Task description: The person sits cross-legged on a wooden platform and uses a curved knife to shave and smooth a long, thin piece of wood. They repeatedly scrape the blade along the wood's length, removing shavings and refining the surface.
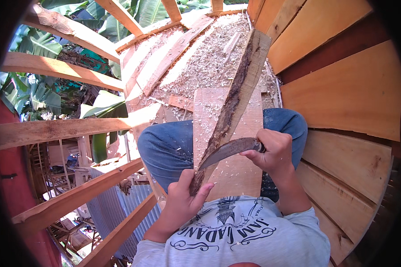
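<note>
My left hand (182, 196) is closed around the near end of a long wooden slat (240, 93) with rough dark bark along one side. The slat slants away from me to the upper right, over a wide flat board (236, 178) lying across my lap. In my right hand (274, 151) is the handle of a curved, dark-bladed knife (231, 149). Its blade crosses the slat, and the tip reaches close to my left fingers. The handle is mostly hidden in my fist.
Wood shavings (187, 66) cover the floor ahead, with a loose plank (178, 53) among them. Spaced wooden rails (62, 131) stand at my left, with leaves and corrugated metal sheets (120, 213) beyond. A plank wall (343, 89) rises close at my right.
</note>
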`<action>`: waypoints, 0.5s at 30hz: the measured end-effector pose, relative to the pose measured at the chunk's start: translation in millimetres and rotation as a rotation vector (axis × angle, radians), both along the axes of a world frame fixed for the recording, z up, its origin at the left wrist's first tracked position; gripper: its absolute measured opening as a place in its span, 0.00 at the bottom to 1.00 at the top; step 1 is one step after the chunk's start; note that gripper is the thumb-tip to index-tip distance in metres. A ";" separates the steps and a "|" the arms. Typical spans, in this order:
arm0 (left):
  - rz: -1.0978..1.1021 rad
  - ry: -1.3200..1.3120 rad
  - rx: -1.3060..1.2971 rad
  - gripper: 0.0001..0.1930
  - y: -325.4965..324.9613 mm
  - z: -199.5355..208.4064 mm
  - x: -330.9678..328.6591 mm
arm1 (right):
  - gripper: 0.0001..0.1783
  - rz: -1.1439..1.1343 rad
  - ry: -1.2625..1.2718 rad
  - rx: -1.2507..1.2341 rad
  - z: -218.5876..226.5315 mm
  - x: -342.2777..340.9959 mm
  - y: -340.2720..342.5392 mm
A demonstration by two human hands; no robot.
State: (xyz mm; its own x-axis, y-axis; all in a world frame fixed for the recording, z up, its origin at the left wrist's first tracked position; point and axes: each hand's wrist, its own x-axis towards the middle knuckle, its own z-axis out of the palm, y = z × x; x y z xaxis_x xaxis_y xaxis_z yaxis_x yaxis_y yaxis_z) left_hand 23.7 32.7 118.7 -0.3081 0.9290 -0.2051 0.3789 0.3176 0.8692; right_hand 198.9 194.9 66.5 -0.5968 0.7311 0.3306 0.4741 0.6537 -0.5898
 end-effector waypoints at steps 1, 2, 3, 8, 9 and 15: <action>-0.009 0.020 -0.020 0.14 -1.6 2.4 1.9 | 0.35 -0.025 0.001 0.054 -3.1 -0.2 1.7; -0.007 0.007 -0.034 0.15 -2.4 3.5 4.9 | 0.35 -0.025 -0.001 0.082 -3.2 2.2 4.8; -0.005 -0.005 -0.048 0.15 -3.2 4.3 7.2 | 0.36 -0.023 -0.003 0.110 -2.7 4.4 8.5; -0.014 -0.031 -0.048 0.16 -1.9 7.3 11.8 | 0.38 -0.059 0.010 0.182 -5.3 7.3 18.7; -0.010 -0.033 -0.058 0.16 -1.9 7.1 12.5 | 0.38 -0.067 0.010 0.177 -7.9 8.1 19.9; 0.014 -0.033 -0.080 0.15 -4.0 7.8 16.7 | 0.38 -0.068 0.034 0.157 -9.2 8.4 19.9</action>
